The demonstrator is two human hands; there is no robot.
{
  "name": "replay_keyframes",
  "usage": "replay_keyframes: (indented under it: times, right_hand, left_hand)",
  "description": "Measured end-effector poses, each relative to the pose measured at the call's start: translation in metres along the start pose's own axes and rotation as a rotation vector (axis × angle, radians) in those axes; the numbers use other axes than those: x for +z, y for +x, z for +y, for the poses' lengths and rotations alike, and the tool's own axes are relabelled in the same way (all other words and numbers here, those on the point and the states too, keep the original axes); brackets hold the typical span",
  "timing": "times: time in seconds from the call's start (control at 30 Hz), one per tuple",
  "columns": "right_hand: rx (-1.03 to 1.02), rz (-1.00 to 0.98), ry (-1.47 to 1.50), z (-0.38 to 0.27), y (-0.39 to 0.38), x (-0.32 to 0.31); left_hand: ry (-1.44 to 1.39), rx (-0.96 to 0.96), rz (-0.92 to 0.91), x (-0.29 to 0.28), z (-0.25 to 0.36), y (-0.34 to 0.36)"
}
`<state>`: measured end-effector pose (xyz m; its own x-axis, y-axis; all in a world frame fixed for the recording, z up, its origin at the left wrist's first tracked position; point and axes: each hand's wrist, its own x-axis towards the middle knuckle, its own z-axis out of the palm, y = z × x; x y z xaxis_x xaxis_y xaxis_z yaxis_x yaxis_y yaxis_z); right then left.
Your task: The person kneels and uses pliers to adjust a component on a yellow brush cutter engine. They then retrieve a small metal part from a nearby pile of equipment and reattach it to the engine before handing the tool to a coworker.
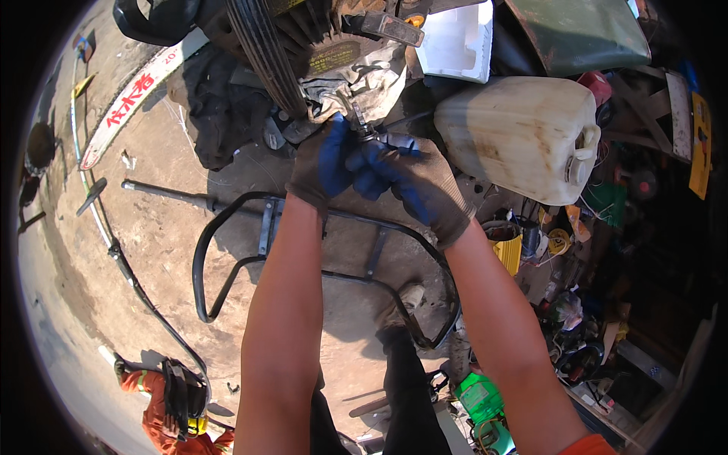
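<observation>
Both hands wear gloves with blue coated fingers and grey-brown backs. Held together in the upper middle, they close round a small dark metal part [367,133], whose exact kind I cannot make out. My left hand [322,163] pinches at its left side, fingertips partly hidden. From the right, my right hand [413,182] has its fingers curled about the same part. Just beyond them lies a pale crumpled cloth [379,76], against a dark, dirty machine with a ribbed black belt [264,57].
A stained white jerrycan [516,136] and a white foam box [457,42] stand right of my hands. Below lies a black tubular frame [199,262]. A chainsaw bar [140,98] is at upper left. Clutter fills the right side. A person in orange [155,406] is at lower left.
</observation>
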<state>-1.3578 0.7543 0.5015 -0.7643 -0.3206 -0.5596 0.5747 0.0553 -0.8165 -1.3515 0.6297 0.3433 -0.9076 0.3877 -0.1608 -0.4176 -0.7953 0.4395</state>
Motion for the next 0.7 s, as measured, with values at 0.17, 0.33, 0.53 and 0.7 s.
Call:
replay_keyframes:
  times: [0.17,0.33,0.53,0.7]
  right_hand:
    - [-0.006,0.275,-0.276,-0.006,0.015,0.003]
    - [-0.372,0.211,-0.685,0.020,0.033,-0.038]
    - [0.001,0.360,-0.721,0.008,0.035,-0.022]
    - [-0.050,0.307,-1.299,-0.012,0.034,-0.005]
  left_hand:
    - [-0.487,-0.126,-0.037,0.010,0.001,0.001]
    - [-0.476,-0.064,0.024,0.033,0.010,0.001]
    - [-0.511,-0.036,-0.143,0.022,0.006,0.011]
    - [-0.270,0.061,0.183,0.024,0.002,0.021]
